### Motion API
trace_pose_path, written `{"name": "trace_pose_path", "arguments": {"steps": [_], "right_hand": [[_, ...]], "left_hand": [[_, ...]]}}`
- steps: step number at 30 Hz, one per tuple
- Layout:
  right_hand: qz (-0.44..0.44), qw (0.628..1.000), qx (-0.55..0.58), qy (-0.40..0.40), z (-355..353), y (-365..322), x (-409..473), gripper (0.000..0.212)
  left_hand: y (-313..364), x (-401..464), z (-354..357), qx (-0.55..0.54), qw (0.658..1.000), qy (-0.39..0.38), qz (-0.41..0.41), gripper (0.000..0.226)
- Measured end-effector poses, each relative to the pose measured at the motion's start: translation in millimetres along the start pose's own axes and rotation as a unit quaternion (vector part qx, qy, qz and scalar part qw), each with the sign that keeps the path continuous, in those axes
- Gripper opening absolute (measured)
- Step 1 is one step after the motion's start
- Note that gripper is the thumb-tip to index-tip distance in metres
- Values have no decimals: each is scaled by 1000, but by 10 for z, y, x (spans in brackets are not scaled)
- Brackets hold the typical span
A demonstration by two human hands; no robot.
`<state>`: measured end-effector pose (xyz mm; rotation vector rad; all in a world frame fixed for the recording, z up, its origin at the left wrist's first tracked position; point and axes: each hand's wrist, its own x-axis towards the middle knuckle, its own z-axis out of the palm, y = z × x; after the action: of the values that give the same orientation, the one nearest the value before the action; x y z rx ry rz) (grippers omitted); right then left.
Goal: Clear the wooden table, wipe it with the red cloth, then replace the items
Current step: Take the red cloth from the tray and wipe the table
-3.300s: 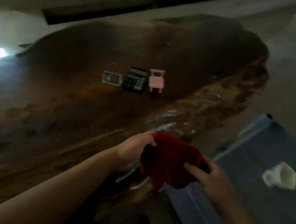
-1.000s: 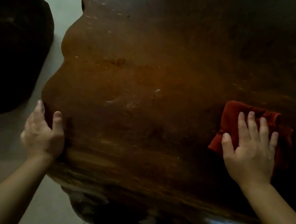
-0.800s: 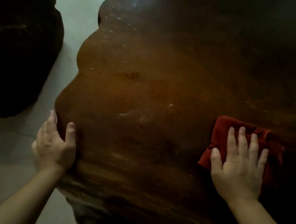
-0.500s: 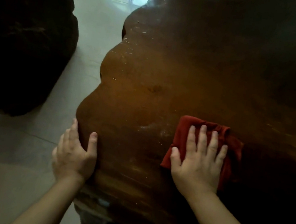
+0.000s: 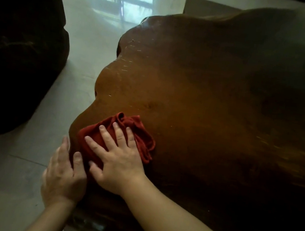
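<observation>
I am in the wiping stage, by my reading: my right hand (image 5: 116,161) lies flat with fingers spread, pressing the red cloth (image 5: 126,133) onto the wooden table (image 5: 207,103) close to its wavy left edge, not gripping the cloth so much as pinning it down. The cloth is bunched and creased beyond my fingertips, toward the table's middle. My left hand (image 5: 64,177) is open and braced against the table's left rim, thumb on the top surface just beside the cloth, the other fingers draped over the edge. No items stand on the part of the table I can see, so clearing looks done there; the wipe itself seems only partly through, since pale flecks and scratches show farther up along the left edge, and putting the items back is all to come. The far and right reaches of the table sink into shadow, and I cannot tell whether anything rests there. A small pale sliver at the table's right side is cut off by the frame. A large dark mass (image 5: 17,49) left of the table, across the tiled floor (image 5: 3,183), is too dim to identify.
</observation>
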<state>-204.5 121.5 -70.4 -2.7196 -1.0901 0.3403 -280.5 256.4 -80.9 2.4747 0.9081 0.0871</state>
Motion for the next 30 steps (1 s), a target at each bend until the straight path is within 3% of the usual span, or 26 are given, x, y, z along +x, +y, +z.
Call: {"name": "trace_pose_path", "arguments": {"steps": [6,13,21,24,27,30], "right_hand": [[42,998,33,-17,-17,225,-103,69],[193,979,52,27,-158,1063,-636,70],[362,929,35,64,-309,2124,-1589,70],[414,908,28,62,-332,2416,-1970,71],[455,888,31,57,-349,2618,-2342,71],[500,864,27,61,-351,2728,-2727,72]], "left_hand": [[1,-4,-1,16,1000,-4,-2,72],[-108,65,62,45,998,-24,-26,77],[-225,216,186,162,985,-56,-12,94],[115,217,198,205,976,-55,48,96],[730,124,255,215,957,-69,180,92],[1379,-66,475,201,916,-131,320,95]]}}
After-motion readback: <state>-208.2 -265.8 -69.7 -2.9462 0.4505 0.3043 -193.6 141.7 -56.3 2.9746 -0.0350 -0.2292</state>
